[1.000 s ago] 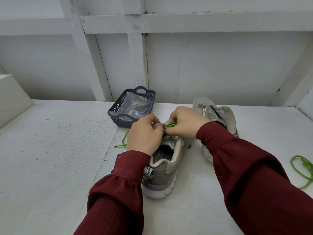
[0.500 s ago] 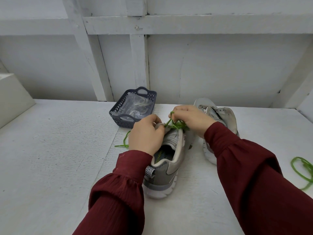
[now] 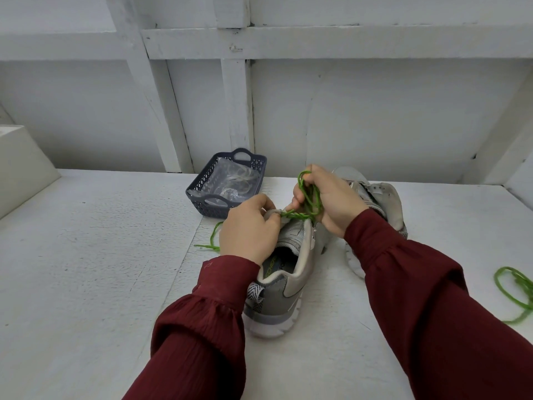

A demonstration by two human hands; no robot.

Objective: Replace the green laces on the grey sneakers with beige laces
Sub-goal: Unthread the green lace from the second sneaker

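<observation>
A grey sneaker (image 3: pixel 291 287) stands on the white table with its heel toward me. My left hand (image 3: pixel 248 229) grips the front of its upper near the tongue. My right hand (image 3: pixel 326 200) is raised above the shoe and grips a bunch of green lace (image 3: pixel 310 194) that still runs down into the shoe. One loose end of this lace (image 3: pixel 212 241) trails on the table to the left. A second grey sneaker (image 3: pixel 380 200) lies behind my right hand, partly hidden. Beige laces (image 3: pixel 236 177) in clear wrapping lie in a dark basket (image 3: pixel 202 194).
Another green lace (image 3: pixel 513 293) lies coiled at the table's right edge. A white wall with wooden beams (image 3: pixel 236 111) rises right behind the table. A white block (image 3: pixel 20 168) stands at the far left.
My right hand has risen from the shoe's tongue, drawing a length of green lace up out of the shoe. My left hand has stayed on the shoe.
</observation>
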